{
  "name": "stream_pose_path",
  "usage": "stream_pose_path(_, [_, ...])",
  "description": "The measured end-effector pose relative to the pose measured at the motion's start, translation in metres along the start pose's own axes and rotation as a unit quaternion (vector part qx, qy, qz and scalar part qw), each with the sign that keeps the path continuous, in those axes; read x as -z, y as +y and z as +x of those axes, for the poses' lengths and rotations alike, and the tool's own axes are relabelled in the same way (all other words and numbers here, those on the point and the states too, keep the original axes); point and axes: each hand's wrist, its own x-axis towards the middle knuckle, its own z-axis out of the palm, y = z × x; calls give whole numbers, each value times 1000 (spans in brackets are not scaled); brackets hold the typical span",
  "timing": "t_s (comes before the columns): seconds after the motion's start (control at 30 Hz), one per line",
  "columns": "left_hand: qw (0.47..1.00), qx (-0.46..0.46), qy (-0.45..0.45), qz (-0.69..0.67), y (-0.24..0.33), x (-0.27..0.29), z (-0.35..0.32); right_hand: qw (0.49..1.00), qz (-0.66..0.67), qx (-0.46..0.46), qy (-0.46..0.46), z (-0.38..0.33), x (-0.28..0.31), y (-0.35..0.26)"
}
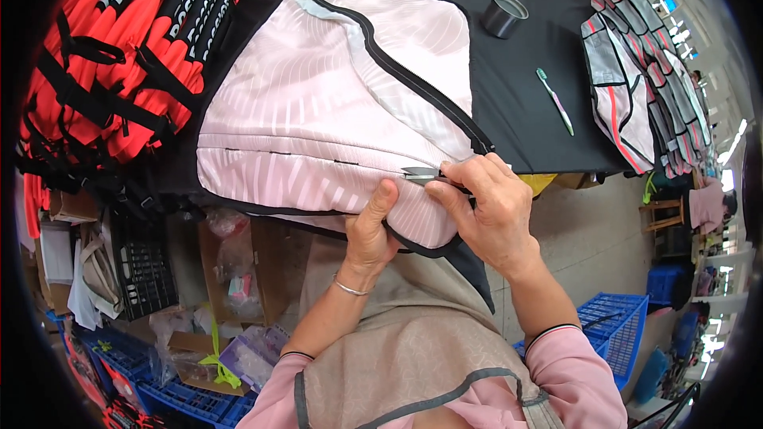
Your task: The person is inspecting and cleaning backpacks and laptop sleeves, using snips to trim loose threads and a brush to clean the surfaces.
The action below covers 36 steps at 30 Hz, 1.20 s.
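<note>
We pinch small snips [419, 172] in right hand [489, 210] | left hand [372, 226] fingers press pink bag [310, 111] at 6 o'clock | trim close, fabric kept taut

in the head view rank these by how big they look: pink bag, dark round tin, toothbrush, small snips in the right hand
1. pink bag
2. toothbrush and dark round tin: long versus wide, too alike to rank
3. small snips, mostly hidden by the right hand

Right hand [489, 210] covers most of the small metal tool [419, 172]; only its tip shows, kind unclear. Pink bag [318, 111] near corner hidden under both hands. Stack of red-and-black bags [111, 56] cut off by the dark rim; far-right room details too small to read.
</note>
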Motion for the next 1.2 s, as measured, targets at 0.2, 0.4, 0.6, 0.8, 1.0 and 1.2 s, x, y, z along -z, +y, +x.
stream_pose_path(0.2, [1000,2,7,9,-1,2,-2,1000,-20,6,-19,-1,1,4])
stream_pose_path(0.4, [1000,3,2,6,2,0,0,997,74,-34,-1,0,-2,8])
stream_pose_path(0.6, [1000,3,3,0,3,0,-1,995,74,-66,6,-3,0,14])
stream_pose_path(0.8, [1000,9,-2,-5,1,5,0,997,66,-26,2,-5,-5,10])
stream_pose_path(1.0, [1000,-6,11,8,2,2,-1,991,96,-87,7,-8,-7,11])
stream_pose_path(1.2, [1000,10,16,-25,4,3,0,993,87,-80,-17,-9,-7,17])
